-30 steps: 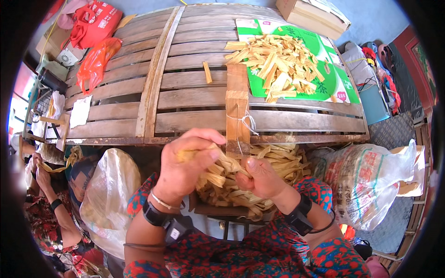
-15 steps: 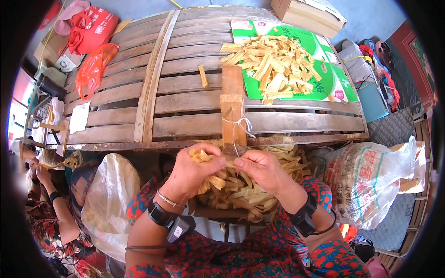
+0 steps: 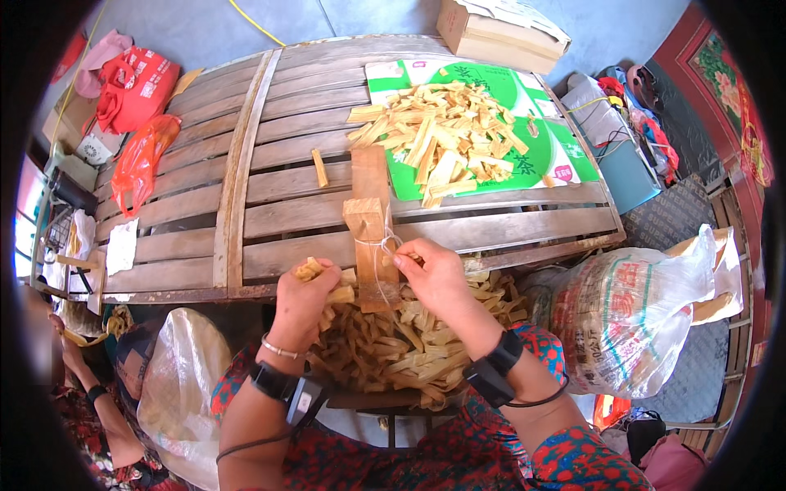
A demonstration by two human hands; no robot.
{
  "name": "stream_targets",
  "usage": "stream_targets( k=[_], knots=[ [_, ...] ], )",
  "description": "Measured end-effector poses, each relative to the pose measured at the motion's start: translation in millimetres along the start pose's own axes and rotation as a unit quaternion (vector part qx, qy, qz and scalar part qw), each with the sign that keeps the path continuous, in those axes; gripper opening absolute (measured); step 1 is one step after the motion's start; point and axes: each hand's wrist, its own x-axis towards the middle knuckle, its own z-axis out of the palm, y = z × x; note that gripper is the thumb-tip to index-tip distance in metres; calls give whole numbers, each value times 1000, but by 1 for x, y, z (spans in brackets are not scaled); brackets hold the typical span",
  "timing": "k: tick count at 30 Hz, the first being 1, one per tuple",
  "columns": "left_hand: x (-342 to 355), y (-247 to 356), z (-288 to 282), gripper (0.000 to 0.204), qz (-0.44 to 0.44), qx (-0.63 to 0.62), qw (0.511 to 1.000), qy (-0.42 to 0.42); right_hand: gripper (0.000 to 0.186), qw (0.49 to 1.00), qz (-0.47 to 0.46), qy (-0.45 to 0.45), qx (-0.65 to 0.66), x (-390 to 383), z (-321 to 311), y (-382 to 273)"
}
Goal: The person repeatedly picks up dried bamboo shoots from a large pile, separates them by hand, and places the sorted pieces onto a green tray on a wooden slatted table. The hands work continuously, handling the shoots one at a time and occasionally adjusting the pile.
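Note:
A bunch of pale yellow, dried-looking strips is in the closed fingers of my left hand (image 3: 304, 301), just left of a wooden board (image 3: 372, 282). On the board's other side, my right hand (image 3: 434, 277) pinches a short yellow strip (image 3: 416, 259) close to a white string (image 3: 381, 243). That string is looped around the board below its raised wooden block (image 3: 365, 214). The board juts over the table's near edge. Beneath both hands lies a large heap of longer yellow strips (image 3: 417, 348) on my lap side.
Short strips (image 3: 446, 131) are piled on a green-and-white sheet (image 3: 532, 159) on the slatted table (image 3: 303, 217). One piece (image 3: 319, 168) lies apart. A cardboard box (image 3: 499, 37) stands behind; a stuffed plastic sack (image 3: 630, 315) is at right. Another person's arm (image 3: 102, 413) shows at left.
My hands have moved apart, the left to the left of the board and the right up beside the string. The whole view has shifted, so the table sits lower and further left.

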Motion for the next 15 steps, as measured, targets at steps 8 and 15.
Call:
stream_targets(
  k=[8, 15],
  knots=[
    [-19, -14, -8, 37, 105, 530, 773, -332, 82, 930, -8, 143, 339, 40, -62, -3],
    [-3, -92, -18, 31, 333, 743, 555, -170, 28, 942, -89, 120, 299, 9, -53, 17]
  ],
)
